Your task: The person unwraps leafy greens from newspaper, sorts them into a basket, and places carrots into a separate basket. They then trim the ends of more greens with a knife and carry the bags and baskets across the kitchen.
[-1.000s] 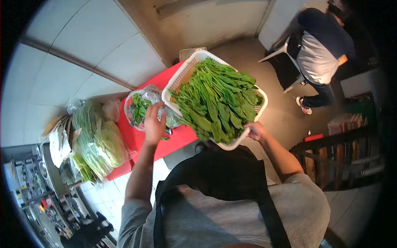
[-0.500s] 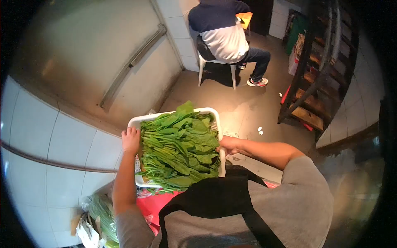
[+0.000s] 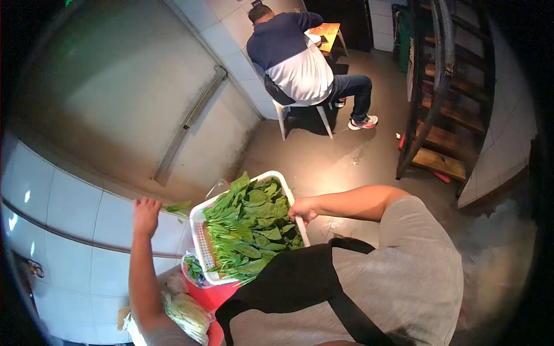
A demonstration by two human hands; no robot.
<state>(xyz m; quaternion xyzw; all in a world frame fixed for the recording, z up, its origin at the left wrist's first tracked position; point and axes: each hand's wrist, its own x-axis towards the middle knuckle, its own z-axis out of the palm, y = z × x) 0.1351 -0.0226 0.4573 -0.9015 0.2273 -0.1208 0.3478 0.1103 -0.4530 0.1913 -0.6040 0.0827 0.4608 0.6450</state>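
Note:
A white plastic basket (image 3: 199, 245) is tilted in front of me, filled with leafy greens (image 3: 248, 225) whose stems point left. My right hand (image 3: 303, 211) grips the basket's right rim, fingers closed round it. Left of the basket, apart from it, my left hand (image 3: 147, 216) is raised against the white tiles with its fingers curled. A loose green leaf (image 3: 178, 207) sticks out at its right side, apparently pinched there; the grip itself is hidden.
Ahead, a person (image 3: 294, 57) sits on a white chair (image 3: 280, 118) at a small table (image 3: 329, 33). Dark stairs (image 3: 444, 127) stand at the right. Below the basket are a red surface (image 3: 216, 296), a bag of greens (image 3: 195, 270) and wrapped vegetables (image 3: 187, 314).
My left hand has left the basket's left rim and moved left and down, with a leaf now beside it. The basket is tilted more, and my right hand still holds it. The view has shifted.

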